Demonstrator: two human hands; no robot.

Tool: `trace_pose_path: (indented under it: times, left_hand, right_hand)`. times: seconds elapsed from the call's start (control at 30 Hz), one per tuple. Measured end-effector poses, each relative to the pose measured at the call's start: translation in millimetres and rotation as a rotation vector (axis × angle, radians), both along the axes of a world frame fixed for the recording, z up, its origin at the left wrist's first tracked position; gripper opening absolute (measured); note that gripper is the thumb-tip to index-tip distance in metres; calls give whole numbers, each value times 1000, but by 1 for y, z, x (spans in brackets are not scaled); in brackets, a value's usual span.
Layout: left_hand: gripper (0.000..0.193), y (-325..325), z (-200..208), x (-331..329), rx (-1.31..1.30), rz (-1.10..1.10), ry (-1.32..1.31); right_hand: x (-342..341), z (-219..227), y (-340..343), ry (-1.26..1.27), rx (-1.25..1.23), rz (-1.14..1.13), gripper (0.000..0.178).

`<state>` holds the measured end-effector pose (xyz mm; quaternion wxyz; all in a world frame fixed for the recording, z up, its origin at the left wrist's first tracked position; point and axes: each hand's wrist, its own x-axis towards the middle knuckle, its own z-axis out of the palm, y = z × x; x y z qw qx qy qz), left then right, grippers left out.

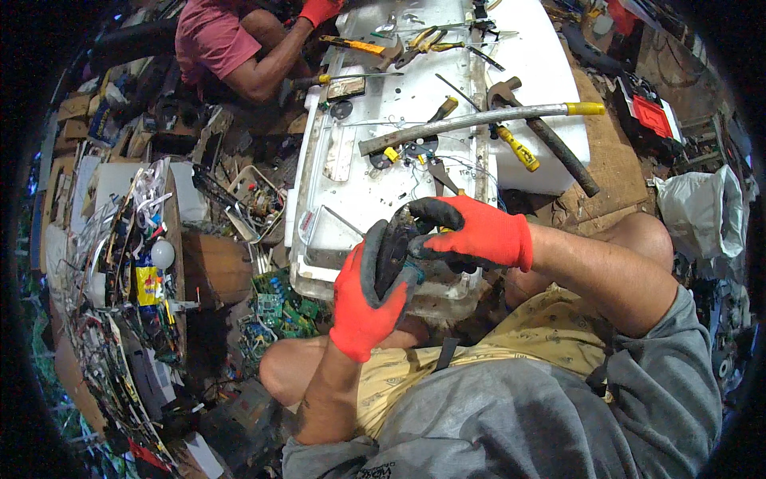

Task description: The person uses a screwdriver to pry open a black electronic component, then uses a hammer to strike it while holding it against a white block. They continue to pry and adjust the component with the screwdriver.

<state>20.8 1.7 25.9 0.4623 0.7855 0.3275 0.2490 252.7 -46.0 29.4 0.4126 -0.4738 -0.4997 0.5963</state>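
Note:
A dark, rounded part (392, 254) is held up over the near end of the white panel (335, 215); its exact kind does not show. My left hand (371, 299), in a red glove with dark palm and fingers, is closed around its left side. My right hand (471, 233), gloved alike, has its fingers bent and pressed to the part's right side. A bit of yellow shows between the right fingers, but what it belongs to is hidden. Just beyond the hands, pliers (440, 176) and small yellow pieces (391, 154) lie on the panel.
A metal pipe (479, 124) with a yellow end lies across the panel, beside hammers (550, 136), (363, 46) and a yellow screwdriver (519, 150). Another person's red-gloved hand (321, 9) is at the far end. Circuit boards (275, 307) and scrap strips fill the left; a white bag (702, 211) stands right.

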Motion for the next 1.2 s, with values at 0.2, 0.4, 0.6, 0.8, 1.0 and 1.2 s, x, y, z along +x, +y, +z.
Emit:
trace_pose_path:
  times: [0.2,0.4,0.6,0.8,1.0,1.2]
  left_hand:
    - [68,-8,13,8,-775,63,-336]
    - [62,4,0,-5,-710,147,-303]
    - [50,13,-9,-7,-704,279,-347]
    - [46,13,-20,-11,-932,188,-745]
    - [42,7,-11,3,-904,158,-771]
    - [51,13,-9,-4,-592,354,-291]
  right_hand:
    - [-1,4,5,36,-87,50,43]
    - [13,-4,7,289,-168,-90,52]
    - [30,19,5,328,91,-211,35]
    - [22,42,-7,381,402,-380,28]
    - [-9,14,-15,257,225,-296,23]
    - [-13,8,-22,-412,-70,58,30]
